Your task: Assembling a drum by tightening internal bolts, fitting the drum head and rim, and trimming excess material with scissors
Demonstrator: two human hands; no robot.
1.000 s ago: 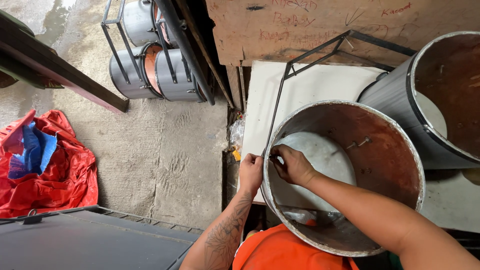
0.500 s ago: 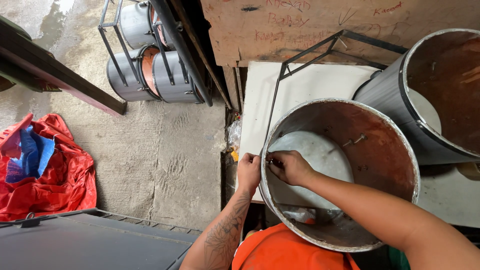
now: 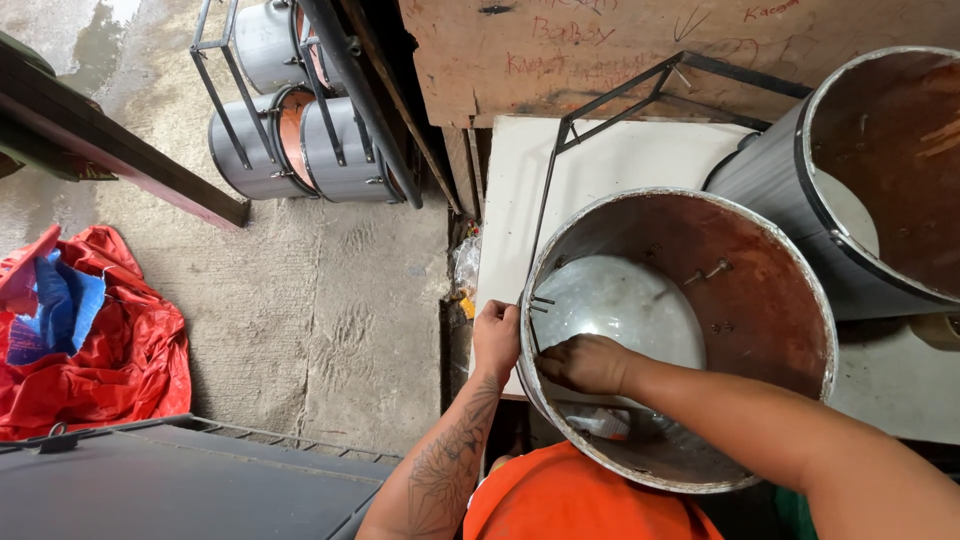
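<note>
Head view: left hand [image 3: 496, 340] grips drum shell [image 3: 790, 300] rim outside, right hand [image 3: 585, 362] inside.

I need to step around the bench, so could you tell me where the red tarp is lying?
In the head view, the red tarp lies crumpled on the concrete floor at far left, left of the left hand.

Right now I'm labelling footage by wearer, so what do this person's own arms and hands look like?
Both arms are bare, with no gloves or sleeves showing. The left forearm carries a large dark line tattoo that runs up toward the left hand. The right hand and its forearm show no markings. An orange shirt is worn below.
</note>
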